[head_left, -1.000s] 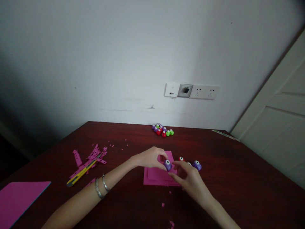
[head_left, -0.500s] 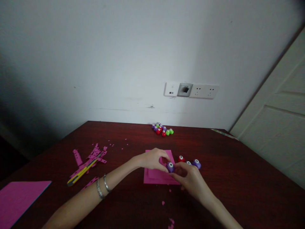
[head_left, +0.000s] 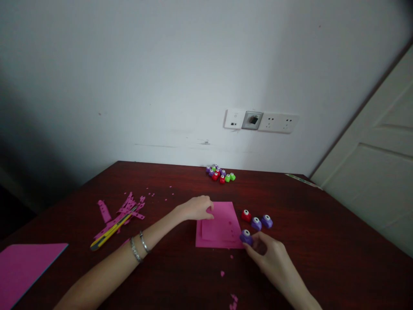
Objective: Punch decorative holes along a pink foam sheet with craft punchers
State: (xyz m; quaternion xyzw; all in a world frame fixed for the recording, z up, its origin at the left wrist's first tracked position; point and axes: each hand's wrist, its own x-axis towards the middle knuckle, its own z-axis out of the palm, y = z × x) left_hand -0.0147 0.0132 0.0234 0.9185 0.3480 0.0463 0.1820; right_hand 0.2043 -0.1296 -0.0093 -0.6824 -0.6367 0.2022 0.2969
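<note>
- While the right hand (head_left: pixel 274 256) has its grip clamped on a purple punch (head_left: pixel 246 237), thumb against fingers, that punch is at the lower right corner of the pink paper (head_left: pixel 219 224).
- Likely light, hard and slightly slick, it should hold best by its sides, below the white top.
- The left hand (head_left: pixel 195 208) curls over the paper's left side; I cannot tell whether its grip pinches the sheet.
- Thin paper probably creases easily, so flat edge contact suits it.
- Beyond sits a red punch (head_left: pixel 245 215) on the table (head_left: pixel 180 275).
</note>
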